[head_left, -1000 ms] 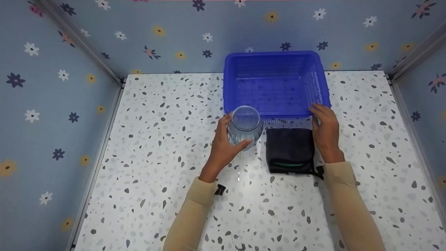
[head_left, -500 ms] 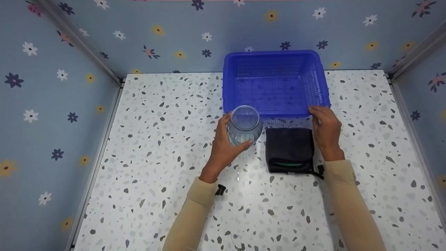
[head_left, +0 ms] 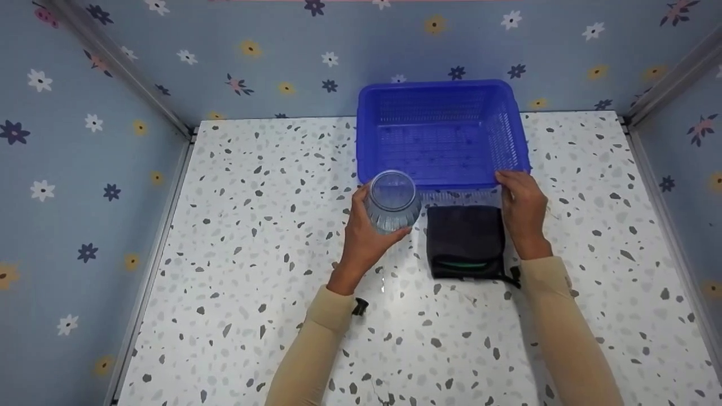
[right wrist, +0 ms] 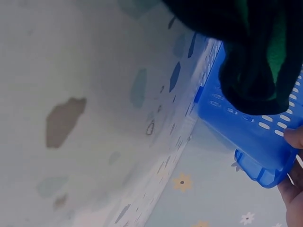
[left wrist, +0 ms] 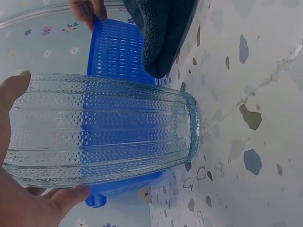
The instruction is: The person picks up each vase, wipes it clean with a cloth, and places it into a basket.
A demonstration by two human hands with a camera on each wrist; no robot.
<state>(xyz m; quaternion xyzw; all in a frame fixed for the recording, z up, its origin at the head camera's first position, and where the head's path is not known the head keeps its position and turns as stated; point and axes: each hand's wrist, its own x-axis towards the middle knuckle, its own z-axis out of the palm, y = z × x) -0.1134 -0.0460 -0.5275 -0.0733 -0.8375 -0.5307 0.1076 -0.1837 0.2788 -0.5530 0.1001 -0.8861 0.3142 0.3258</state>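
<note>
Little change: left hand (head_left: 364,239) still curled round glass jar (head_left: 392,201) beside blue basket (head_left: 443,90); right hand (head_left: 522,211) keeps gripping basket's near corner.

**A speckled top inside flowered walls**

We are looking down on a white terrazzo-patterned tabletop (head_left: 237,237). Pale blue wallpaper (head_left: 84,141) with small flowers is enclosing it on three sides, with metal strips (head_left: 135,73) running along the corners.
</note>
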